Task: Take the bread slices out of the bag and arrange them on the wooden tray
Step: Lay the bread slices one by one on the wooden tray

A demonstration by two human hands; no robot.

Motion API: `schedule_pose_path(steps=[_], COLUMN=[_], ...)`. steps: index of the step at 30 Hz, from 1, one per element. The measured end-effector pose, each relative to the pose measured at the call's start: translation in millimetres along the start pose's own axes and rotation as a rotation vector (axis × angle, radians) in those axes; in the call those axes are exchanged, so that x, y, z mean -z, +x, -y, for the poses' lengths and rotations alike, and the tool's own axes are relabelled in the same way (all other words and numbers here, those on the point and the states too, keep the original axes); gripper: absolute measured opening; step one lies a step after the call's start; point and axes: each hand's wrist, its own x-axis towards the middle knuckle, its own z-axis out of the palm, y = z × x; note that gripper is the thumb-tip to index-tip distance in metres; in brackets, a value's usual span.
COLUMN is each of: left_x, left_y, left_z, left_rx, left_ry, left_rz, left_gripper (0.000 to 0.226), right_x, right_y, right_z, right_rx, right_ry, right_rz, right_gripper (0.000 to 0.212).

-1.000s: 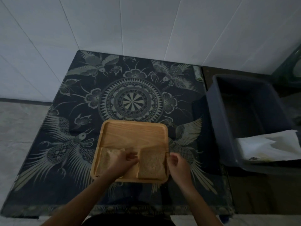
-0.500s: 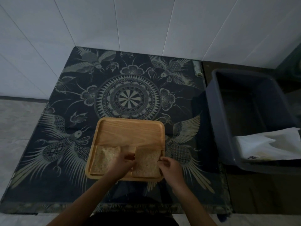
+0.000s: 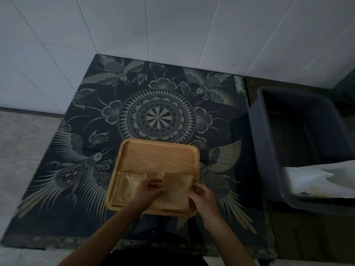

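Bread slices: two, both lying flat in the near half of the wooden tray (image 3: 159,156), side by side. The left slice (image 3: 124,189) sits against the tray's near-left corner, partly hidden under your wrist. The right slice (image 3: 175,191) lies toward the near-right corner; both your hands are on it. Your left hand (image 3: 148,189) rests at its left edge, fingers curled in against that edge. Your right hand (image 3: 202,194) meets its right edge, fingertips bent onto the crust; whether either hand truly pinches the slice or only nudges it, you cannot tell in this dim light. Far half of the tray: bare wood. The tray stands on a dark patterned cloth (image 3: 157,116) printed with birds, flowers and a central round medallion, spread over the table. To your right, off the cloth, a dark plastic tub (image 3: 269,150), with a white bag (image 3: 317,181) lying crumpled in its near end. Behind all, a white tiled wall (image 3: 172,25).
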Motion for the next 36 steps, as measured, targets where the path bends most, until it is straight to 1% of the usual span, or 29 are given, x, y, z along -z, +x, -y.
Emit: schedule_pose_path(steps=[3,8,10,13,17,22,24,28,31,35,36], left_x=[10.8,34.8,44.9,60.2,80.3,106.6,116.9,131.0,139.3,146.8,148.4], left_y=[1.7,5.8,7.5,9.5,15.7,28.7,35.9,50.3,62.0,73.8,76.2], left_z=[-0.8,-1.1,-2.7,-5.7,-10.8,-19.5,-23.8,-31.8,-34.0,-31.7,-30.6], left_rx=[-0.009,-0.009,-0.008,-0.012,-0.014,-0.048,-0.065,-0.071,-0.053,-0.032,-0.031], left_ry=[-0.028,-0.102,-0.115,-0.151,-0.179,-0.167,-0.160,-0.110,-0.063,-0.033,-0.027], left_rz=[0.002,0.003,0.004,-0.003,-0.013,-0.034,-0.033,-0.087,-0.125,-0.123,-0.126], left_gripper=[0.022,0.022,0.024,0.022,0.022,0.021,0.022,0.020,0.021,0.026,0.026], right_x=[-5.5,-16.8,-23.5,-36.5,-57.0,-85.1,-96.9,-116.1,-128.0,-141.1,-144.5], right_y=[-3.2,-0.3,0.8,4.6,10.1,26.1,34.9,50.5,62.0,74.3,76.5], right_z=[9.8,20.0,24.2,29.0,38.6,51.8,58.2,69.0,72.9,73.4,73.3], right_rx=[0.022,0.057,0.081,0.099,0.137,0.134,0.135,0.105,0.094,0.077,0.074], right_ry=[-0.034,-0.025,-0.034,-0.039,-0.072,-0.103,-0.106,-0.079,-0.094,-0.102,-0.098], right_rz=[0.010,0.050,0.074,0.110,0.114,0.101,0.102,0.107,0.088,0.061,0.057], right_gripper=[0.029,0.020,0.021,0.021,0.021,0.017,0.021,0.032,0.028,0.016,0.016])
